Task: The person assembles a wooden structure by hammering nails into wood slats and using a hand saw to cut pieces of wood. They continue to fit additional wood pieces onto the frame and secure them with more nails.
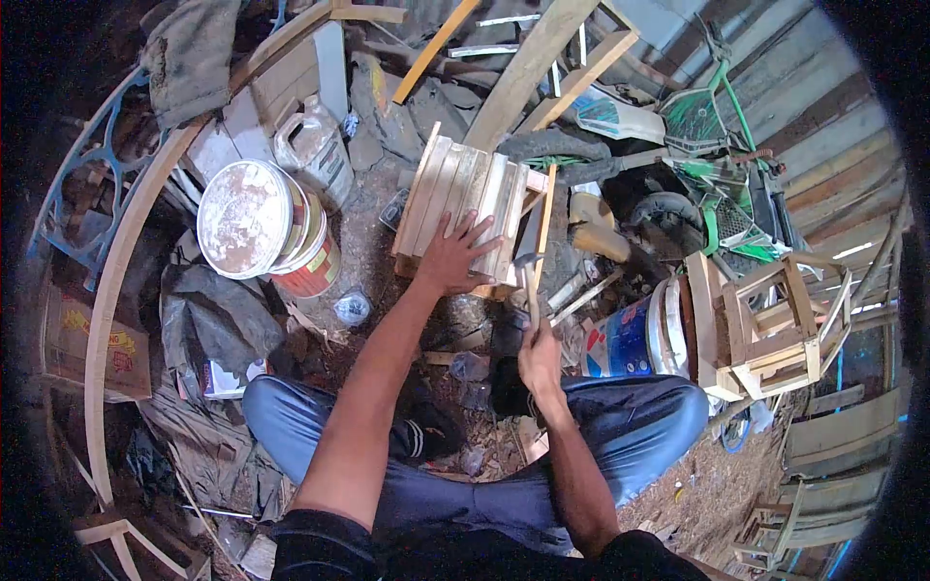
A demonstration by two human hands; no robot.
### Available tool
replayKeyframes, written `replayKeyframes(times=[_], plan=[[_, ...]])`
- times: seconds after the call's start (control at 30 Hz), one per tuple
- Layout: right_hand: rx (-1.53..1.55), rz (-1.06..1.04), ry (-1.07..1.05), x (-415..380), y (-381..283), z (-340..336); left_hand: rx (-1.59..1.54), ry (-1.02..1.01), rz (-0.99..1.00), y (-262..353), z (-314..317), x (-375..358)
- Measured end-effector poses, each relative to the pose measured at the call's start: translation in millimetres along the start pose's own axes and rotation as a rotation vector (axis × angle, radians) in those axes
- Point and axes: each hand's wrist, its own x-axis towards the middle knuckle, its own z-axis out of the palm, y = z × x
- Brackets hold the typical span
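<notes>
A small slatted wooden stool [455,184] stands in front of my knees, its pale slats side by side on top. My left hand [455,254] lies on the near part of the slats with its fingers spread. To the right, my right hand [540,360] is closed round the wooden handle of a hammer [530,281]. The hammer's head is up beside the stool's right near corner.
Paint buckets [245,218] and a grimy jerrycan [315,150] stand at the left. On the right are a blue-labelled bucket [630,334], wooden frames [770,329] and a green machine [712,184]. Long planks [528,73] lean behind the stool.
</notes>
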Motion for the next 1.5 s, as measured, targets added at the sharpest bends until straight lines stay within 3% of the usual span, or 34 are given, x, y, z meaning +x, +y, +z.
replayKeyframes(times=[0.13,0.2,0.4,0.53,0.73,0.8,0.87,1.0,1.07,1.13,1.2,1.3,1.5], plan=[[0.125,-0.013,0.189,-8,-18,-8,0.011,0.042,0.026,-1,5,-2],[-0.079,0.016,-0.04,-1,3,8,0.047,0.023,0.015,0,3,0],[0.079,0.063,0.042,-8,-19,-9,0.022,0.016,0.019,-1,0,-1],[-0.06,-0.099,0.059,-2,18,16,0.107,-0.007,0.014,0,4,1],[0.065,0.082,0.075,-6,-15,-3,-0.005,0.017,0.009,0,3,0],[0.046,-0.024,0.116,-3,4,9,0.017,0.005,0.014,0,1,0],[-0.003,0.021,-0.027,1,12,9,0.006,0.015,0.02,1,0,0],[0.153,0.076,0.093,-11,-22,-12,0.039,0.007,0.01,-2,3,-1],[0.116,0.009,0.152,-10,-5,3,0.021,0.01,0.01,1,5,-1],[0.002,0.054,-0.002,-9,-4,8,0.019,0.024,0.005,-2,0,2],[0.007,0.082,-0.028,-13,-6,5,0.013,0.002,0.013,-2,-1,0],[0.138,-0.005,0.169,-19,-3,8,0.017,-0.007,0.008,-2,3,-1],[0.058,-0.043,0.187,-13,40,48,0.039,-0.01,0.011,-2,4,1]])
